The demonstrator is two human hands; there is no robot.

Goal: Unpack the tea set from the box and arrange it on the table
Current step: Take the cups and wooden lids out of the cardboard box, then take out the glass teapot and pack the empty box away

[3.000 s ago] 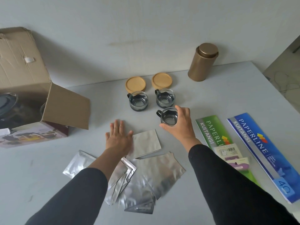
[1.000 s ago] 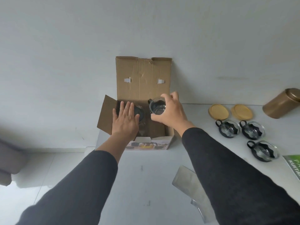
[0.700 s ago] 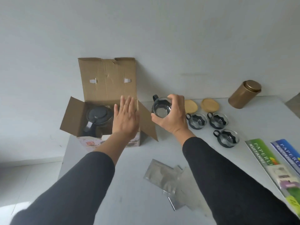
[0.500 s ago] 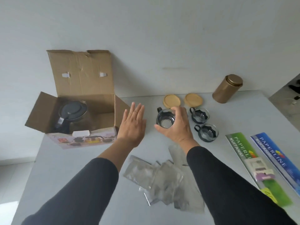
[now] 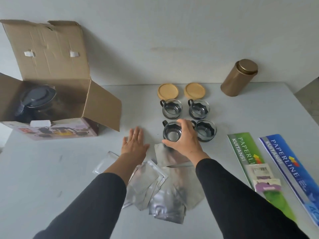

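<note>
Gripping a glass cup (image 5: 172, 133) with curled fingers (image 5: 187, 125), the right hand (image 5: 185, 139) holds it mid-table, just beside 3 matching cups (image 5: 205, 130). The left hand (image 5: 134, 143) lies flat, fingers straight, on the table (image 5: 51, 161). Toward the table's left edge, the open cardboard box (image 5: 57, 94) holds a teapot (image 5: 35, 102).

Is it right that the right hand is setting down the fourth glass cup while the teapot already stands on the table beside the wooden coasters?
Not quite. In the head view the teapot sits inside the open box, not on the table. The rest holds: the right hand grips the fourth glass cup, placed near the wooden coasters.
</note>
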